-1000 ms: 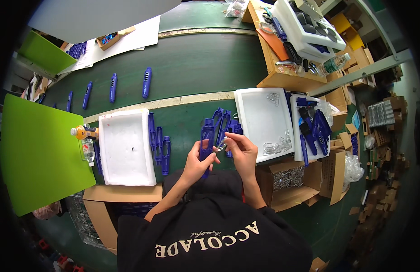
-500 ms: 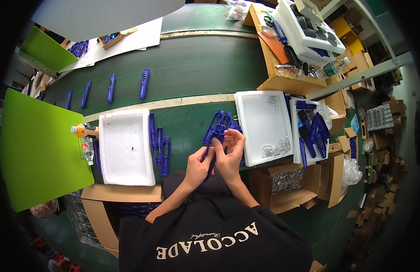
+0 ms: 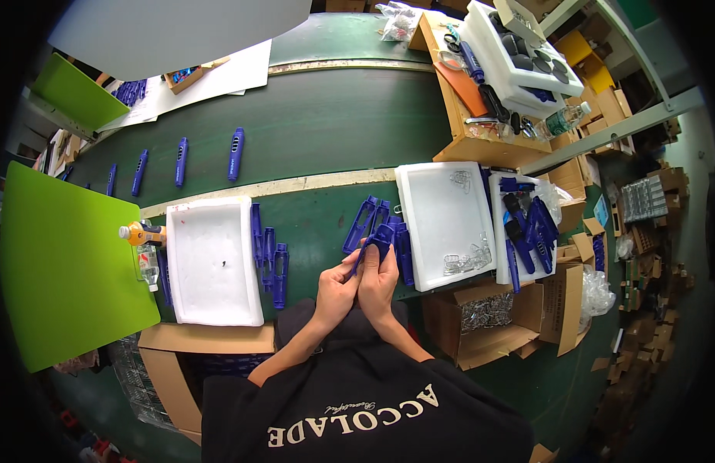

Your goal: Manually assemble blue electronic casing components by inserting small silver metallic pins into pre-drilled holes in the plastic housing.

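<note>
Beside the front edge of the green counter (image 3: pixel 315 231), the fingers of the left hand (image 3: pixel 337 295) and right hand (image 3: pixel 378 287) pinch a blue plastic casing (image 3: pixel 381 238), tilted. To their left, a smooth stretch of counter gives room as far as some slotted casings (image 3: pixel 269 258) along a white foam tray (image 3: pixel 255 285). Rightward is tighter: more casings (long, hollow frames) (image 3: pixel 361 224) crowd near a second foam tray (image 3: pixel 408 239), where glossy clear clips (image 3: pixel 467 261) heap in the near corner.
</note>
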